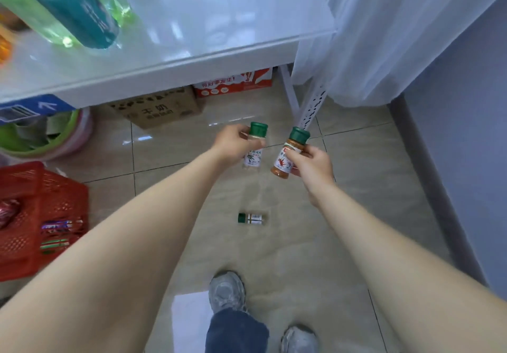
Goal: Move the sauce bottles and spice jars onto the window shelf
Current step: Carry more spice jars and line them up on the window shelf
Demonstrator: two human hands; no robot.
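Observation:
My left hand (pixel 233 143) grips a pale spice jar (pixel 253 151) with a green cap, held upright above the floor. Just to its right, my right hand (pixel 311 165) holds an orange spice jar (pixel 288 155), also green-capped and tilted slightly. A third small jar (pixel 250 218) lies on its side on the tiled floor below both hands. The white shelf (pixel 192 51) by the curtained window is above and ahead of the hands, with a teal bottle (pixel 82 10) and a clear green one at its left end.
A red plastic crate (pixel 41 215) with packets stands at the left. Cardboard boxes (pixel 162 108) and a green basin (pixel 46 136) sit under the shelf. A white curtain (pixel 384 37) hangs at the right beside a blue-grey wall. My feet (pixel 227 289) are on the tiles.

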